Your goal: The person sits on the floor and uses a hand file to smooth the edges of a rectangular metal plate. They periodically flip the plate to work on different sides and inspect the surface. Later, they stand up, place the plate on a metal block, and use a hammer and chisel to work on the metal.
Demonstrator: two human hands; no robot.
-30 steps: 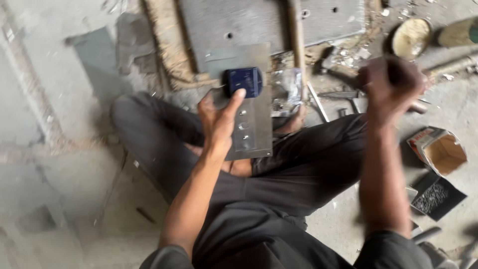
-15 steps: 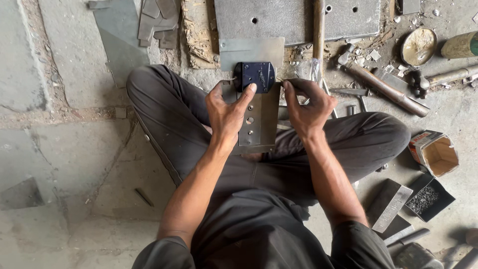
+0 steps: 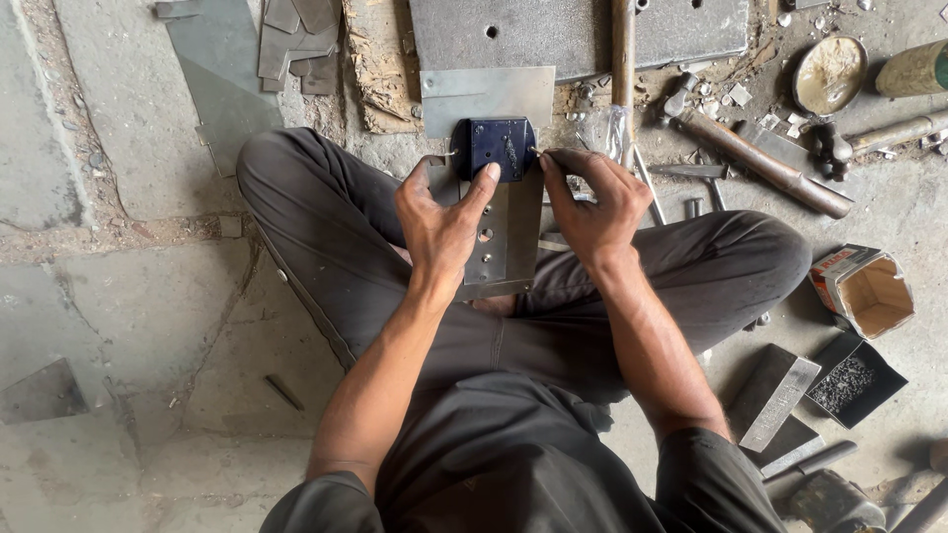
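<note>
Sitting cross-legged on the concrete floor (image 3: pixel 118 296), you have a narrow grey metal plate (image 3: pixel 509 237) laid across your lap with its long axis running straight away from you, and a dark blue lock body (image 3: pixel 499 148) sits on its far end. Your left hand (image 3: pixel 444 222) lies flat-ish over the plate's left side, fingers spread and loosely curled, the forefinger stretched up so its tip touches the lock body's lower edge; it grips nothing outright, only steadies. Your right hand (image 3: pixel 592 197) is just beside the lock body on its right, fingers closed in a pinch at that edge on something very small, perhaps a pin or rivet, though you cannot tell what from this view. Both hands are about equally close, the lock body lying ahead of and between them. Beyond it lies a larger grey sheet (image 3: pixel 489 94) and a thick drilled slab (image 3: pixel 573 30). Off to your right, well apart, stands an open cardboard box (image 3: pixel 869 291), tan inside with a red-and-white printed outside, and nearer you a shallow black tray (image 3: pixel 854 380) of small dark bits. A round tin lid (image 3: pixel 828 71) and a long rusty hammer (image 3: pixel 760 158) lie farther out.
</note>
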